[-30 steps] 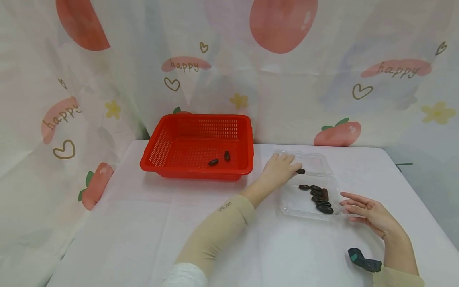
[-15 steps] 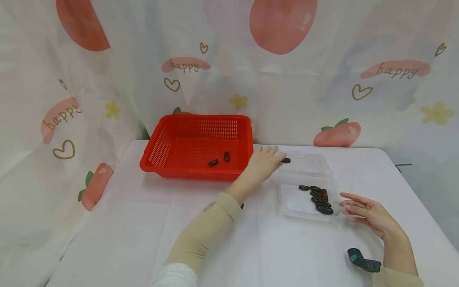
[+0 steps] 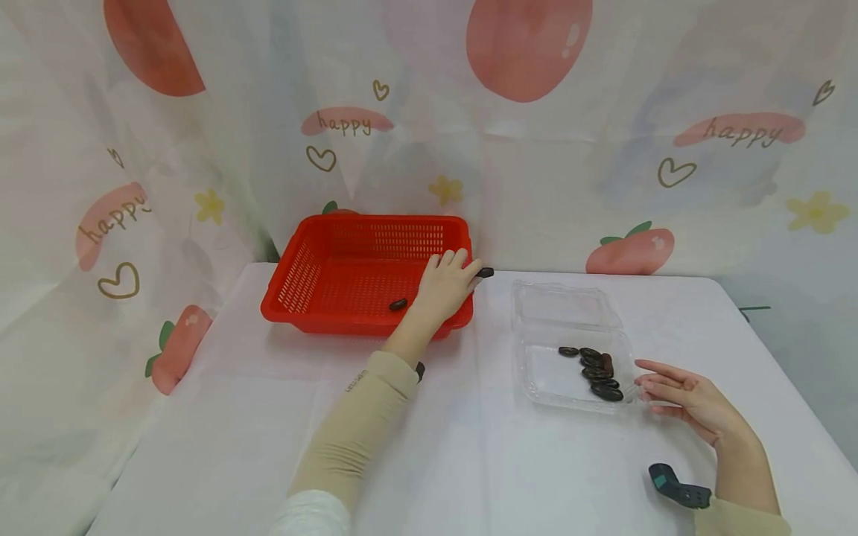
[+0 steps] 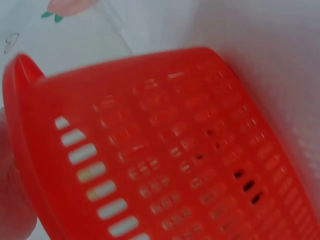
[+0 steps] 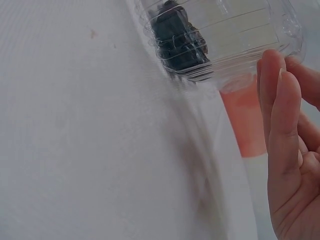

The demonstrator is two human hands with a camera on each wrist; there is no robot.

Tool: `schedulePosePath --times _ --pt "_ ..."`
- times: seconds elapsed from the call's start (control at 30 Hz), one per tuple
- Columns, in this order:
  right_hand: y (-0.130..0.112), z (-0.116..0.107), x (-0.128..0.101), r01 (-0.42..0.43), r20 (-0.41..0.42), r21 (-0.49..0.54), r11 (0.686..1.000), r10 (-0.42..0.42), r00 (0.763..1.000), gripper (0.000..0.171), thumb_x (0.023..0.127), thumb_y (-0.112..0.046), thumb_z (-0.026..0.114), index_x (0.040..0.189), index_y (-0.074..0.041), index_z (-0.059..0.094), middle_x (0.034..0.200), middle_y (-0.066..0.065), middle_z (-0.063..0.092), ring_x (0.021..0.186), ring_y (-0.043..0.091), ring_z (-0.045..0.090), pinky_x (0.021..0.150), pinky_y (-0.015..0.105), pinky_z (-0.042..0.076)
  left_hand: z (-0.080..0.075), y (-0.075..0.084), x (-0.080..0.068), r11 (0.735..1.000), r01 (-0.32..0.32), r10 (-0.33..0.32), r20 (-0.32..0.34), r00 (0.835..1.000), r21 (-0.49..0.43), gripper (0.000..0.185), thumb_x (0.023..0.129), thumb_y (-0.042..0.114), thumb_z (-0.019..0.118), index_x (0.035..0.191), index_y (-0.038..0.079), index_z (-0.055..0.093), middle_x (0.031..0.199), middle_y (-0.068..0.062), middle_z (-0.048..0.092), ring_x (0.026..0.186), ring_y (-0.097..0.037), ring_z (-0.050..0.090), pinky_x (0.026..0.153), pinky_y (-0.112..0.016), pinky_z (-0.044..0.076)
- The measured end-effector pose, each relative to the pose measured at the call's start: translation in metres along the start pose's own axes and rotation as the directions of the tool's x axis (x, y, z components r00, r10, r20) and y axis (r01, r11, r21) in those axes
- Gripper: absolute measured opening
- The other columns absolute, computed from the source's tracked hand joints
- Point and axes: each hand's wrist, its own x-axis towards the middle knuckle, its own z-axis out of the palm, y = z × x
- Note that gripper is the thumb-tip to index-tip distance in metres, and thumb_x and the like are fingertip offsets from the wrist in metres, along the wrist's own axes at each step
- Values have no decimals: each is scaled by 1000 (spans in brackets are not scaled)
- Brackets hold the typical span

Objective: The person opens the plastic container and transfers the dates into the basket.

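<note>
Printed backdrop (image 3: pixel 536 171) behind; white-covered table (image 3: pixel 201 461) in front of it.

Red slotted basket (image 3: pixel 335 318) at the table's far side, left of centre. One lone piece (image 3: pixel 398 304), dark and oval, lies on its floor; the hand may hide others.

Clear hinged container (image 3: pixel 550 372) to the right, lid laid back away from the person. Thin-walled; expected to be very light, flexible and quick to slide, so best steadied at the rim.

Left hand (image 3: pixel 444 286) over the basket's right rim. Its grip is closed on one piece, pinched between thumb and fingers.

Right hand (image 3: pixel 693 398) at the container's right edge, fingers extended; no firm grip seen, and contact with the edge is hard to settle.

Dark pieces (image 3: pixel 593 365) crowd the container's right half, overlapping; exact count unclear.

Held piece (image 3: pixel 485 272) projects just right of the basket rim. Judged light, firm to slightly soft, perhaps slick or tacky skinned: take it across the middle, light pressure, to avoid crushing or rolling.
</note>
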Motion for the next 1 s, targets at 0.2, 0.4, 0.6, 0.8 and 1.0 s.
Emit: schedulePosePath --times 0.2,0.4,0.6,0.8,1.0 --pt "-1 1 0 7 0 11 1000 -7 1000 31 90 -12 58 103 -40 62 91 -14 66 78 8 64 66 26 52 6 -26 -2 996 79 -77 51 996 -41 25 96 38 43 116 24 47 110 -2 47 103 -20 43 89 -36 35" --pt "-2 2 1 3 1 10 1000 -3 1000 32 90 -12 58 102 -41 62 91 -14 66 77 8 64 65 25 52 15 -47 -7 988 142 -133 117 984 -67 28 96 37 44 120 24 47 112 -4 46 104 -21 41 87 -36 35" --pt "-3 2 0 2 -2 10 1000 -2 1000 32 90 -11 57 102 -41 62 90 -14 66 77 8 64 65 25 52 24 -58 -12 986 155 -143 183 973 -54 28 96 36 44 119 21 46 115 -6 46 106 -23 40 88 -38 34" --pt "-3 2 0 3 1 9 1000 -3 1000 32 90 -11 57 102 -41 62 90 -14 66 77 8 64 65 25 52 30 -62 -13 991 134 -126 246 961 -17 28 96 37 42 119 22 46 115 -6 44 107 -23 39 89 -38 32" --pt "-4 1 0 6 11 23 1000 -7 1000 33 90 -10 56 102 -40 62 91 -13 66 77 8 64 65 26 52 31 -61 -13 992 127 -123 298 946 5 31 96 36 44 124 24 45 118 -6 44 109 -23 39 92 -38 32"
